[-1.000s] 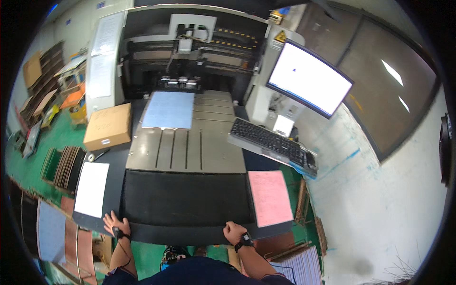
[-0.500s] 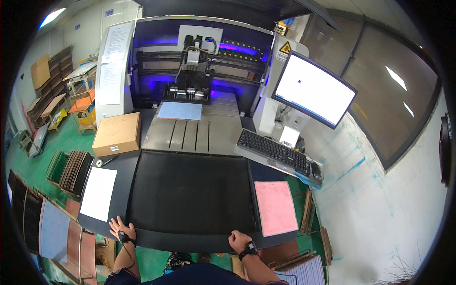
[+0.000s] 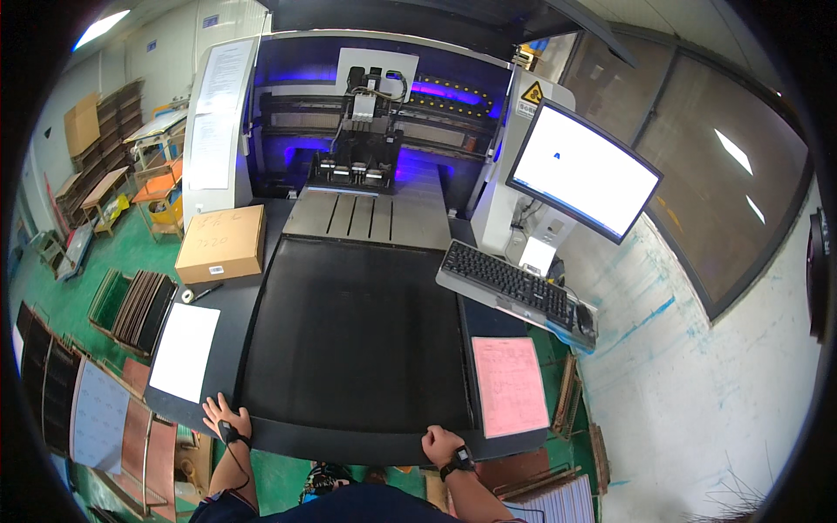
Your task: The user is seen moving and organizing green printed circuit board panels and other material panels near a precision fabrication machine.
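Observation:
At the near left corner of the black machine table, my left hand (image 3: pixel 227 418) lies with its fingers spread, holding nothing, just below a white sheet of paper (image 3: pixel 185 353). My right hand (image 3: pixel 442 444) rests as a loose fist on the table's front edge, left of a pink sheet (image 3: pixel 509 386); I see nothing in it. Dark bands are on both wrists. Beyond a black recessed panel (image 3: pixel 357 331), the slotted metal bed (image 3: pixel 340 218) sits under the machine head (image 3: pixel 356 161). Only a thin strip of a light blue board (image 3: pixel 344 191) shows under the head.
A cardboard box (image 3: pixel 221 244) stands at the left, with a tape roll (image 3: pixel 188 296) and a pen (image 3: pixel 209 290) nearby. To the right are a keyboard (image 3: pixel 507 281), a mouse (image 3: pixel 584 315) and a lit monitor (image 3: pixel 584 170). Racks of boards (image 3: pixel 135 309) stand on the green floor.
The metal bed has slid back, carrying the blue board almost wholly under the machine head. My hands keep their places and poses; the view has shifted slightly.

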Action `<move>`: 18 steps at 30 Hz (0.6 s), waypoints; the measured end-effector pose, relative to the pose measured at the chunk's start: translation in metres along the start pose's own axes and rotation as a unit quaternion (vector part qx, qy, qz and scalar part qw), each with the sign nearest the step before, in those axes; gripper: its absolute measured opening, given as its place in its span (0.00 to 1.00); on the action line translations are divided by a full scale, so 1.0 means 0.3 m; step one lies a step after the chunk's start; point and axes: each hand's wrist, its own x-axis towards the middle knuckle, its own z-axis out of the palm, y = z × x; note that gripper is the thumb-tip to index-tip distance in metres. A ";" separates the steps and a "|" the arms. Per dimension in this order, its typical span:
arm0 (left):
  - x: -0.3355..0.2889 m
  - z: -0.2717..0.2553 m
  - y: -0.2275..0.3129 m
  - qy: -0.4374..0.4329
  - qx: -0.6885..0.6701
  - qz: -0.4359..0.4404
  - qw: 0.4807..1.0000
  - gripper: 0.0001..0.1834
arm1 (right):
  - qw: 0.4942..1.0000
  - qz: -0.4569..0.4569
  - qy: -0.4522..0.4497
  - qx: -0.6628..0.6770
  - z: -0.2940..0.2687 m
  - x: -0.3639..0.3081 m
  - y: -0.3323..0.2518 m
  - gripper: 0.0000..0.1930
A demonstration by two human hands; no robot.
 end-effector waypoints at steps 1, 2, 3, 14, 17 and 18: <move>0.001 0.002 0.001 0.000 0.000 0.001 1.000 0.38 | 1.000 0.003 -0.005 0.002 0.004 0.000 0.004 0.08; 0.002 0.005 -0.001 0.002 -0.001 0.001 1.000 0.38 | 1.000 0.004 -0.004 0.002 0.006 -0.001 0.006 0.08; 0.002 0.006 -0.001 0.004 -0.002 0.001 1.000 0.39 | 1.000 0.006 -0.007 0.001 0.008 -0.003 0.008 0.08; 0.000 -0.005 0.005 -0.011 0.006 -0.007 1.000 0.39 | 0.999 0.022 -0.023 -0.004 0.003 -0.002 -0.002 0.09; 0.001 0.000 0.000 -0.010 0.009 -0.007 1.000 0.39 | 1.000 0.021 -0.020 -0.009 0.001 -0.002 -0.003 0.08; 0.002 0.002 -0.001 -0.010 0.009 -0.007 1.000 0.39 | 1.000 0.017 -0.016 -0.005 0.000 -0.002 -0.004 0.08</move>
